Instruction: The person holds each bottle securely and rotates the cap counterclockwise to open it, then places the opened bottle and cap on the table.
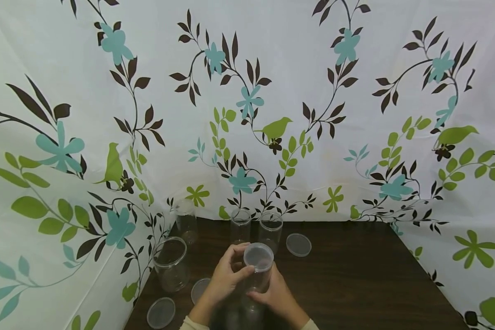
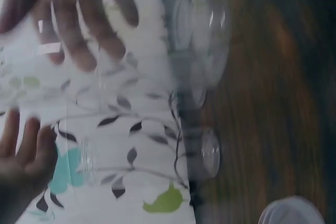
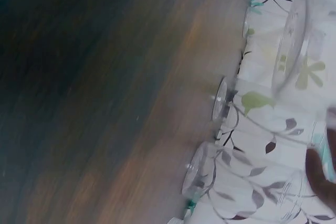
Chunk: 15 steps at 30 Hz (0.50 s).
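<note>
Both hands hold one clear plastic jar (image 1: 261, 280) above the near part of the table in the head view. A translucent round lid (image 1: 258, 255) covers its top. My left hand (image 1: 224, 277) is at the upper left of the jar, its thumb against the lid's edge and its other fingers partly hidden behind. Lower on the right side, my right hand (image 1: 277, 295) grips the body, with the thumb across the front. The left wrist view is blurred and shows spread fingers (image 2: 79, 30) by clear plastic. Only a few fingers (image 3: 317, 177) enter the right wrist view.
Clear open jars stand behind: one wide (image 1: 171, 266) at left, one at the back left (image 1: 186, 227), two at back centre (image 1: 240, 229) (image 1: 271, 233). Loose lids lie at right (image 1: 299, 244), front left (image 1: 161, 313) and beside the left forearm (image 1: 199, 289). A patterned curtain (image 1: 272, 46) encloses the dark table (image 1: 363, 270).
</note>
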Tool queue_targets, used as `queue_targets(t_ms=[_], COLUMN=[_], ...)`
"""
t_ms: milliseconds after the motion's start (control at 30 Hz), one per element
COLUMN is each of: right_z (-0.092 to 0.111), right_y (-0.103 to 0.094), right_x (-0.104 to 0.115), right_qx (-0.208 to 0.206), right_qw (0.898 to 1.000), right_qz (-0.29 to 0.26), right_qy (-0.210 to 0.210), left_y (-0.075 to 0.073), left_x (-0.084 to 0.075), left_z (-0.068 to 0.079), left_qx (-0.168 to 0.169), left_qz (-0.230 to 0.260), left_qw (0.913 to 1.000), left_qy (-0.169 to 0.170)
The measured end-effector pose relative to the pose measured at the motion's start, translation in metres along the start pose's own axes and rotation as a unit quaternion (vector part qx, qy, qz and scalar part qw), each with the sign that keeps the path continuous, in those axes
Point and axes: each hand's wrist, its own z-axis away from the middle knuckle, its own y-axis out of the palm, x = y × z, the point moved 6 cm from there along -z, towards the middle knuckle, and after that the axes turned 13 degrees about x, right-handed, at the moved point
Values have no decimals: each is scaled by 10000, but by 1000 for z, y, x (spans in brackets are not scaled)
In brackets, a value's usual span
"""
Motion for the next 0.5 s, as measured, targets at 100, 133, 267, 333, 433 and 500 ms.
queue_targets(t_ms=[100, 133, 267, 333, 433, 500], right_z=[0, 1, 2, 1, 1, 0], right_y=[-1, 0, 2, 2, 2, 2], right_x=[1, 1, 0, 0, 2, 3], right_qx=[-633, -801, -1166, -1207, -1255, -1243], right_qw=[9950, 9916, 9810, 9794, 9794, 9806], right_qz=[671, 855, 1120, 1111, 1124, 1131], right_qy=[380, 543, 1072, 1179, 1114, 1006], left_y=[6, 8, 15, 16, 16, 14], left_x=[-1, -3, -9, -11, -11, -9], left_z=[0, 0, 1, 1, 1, 1], left_qx=[-774, -998, -1553, -1673, -1754, -1744], left_qz=[-318, -449, -727, -740, -739, -729], left_qw=[9964, 9939, 9848, 9828, 9814, 9817], left_qy=[-107, -134, -268, -263, -264, -235])
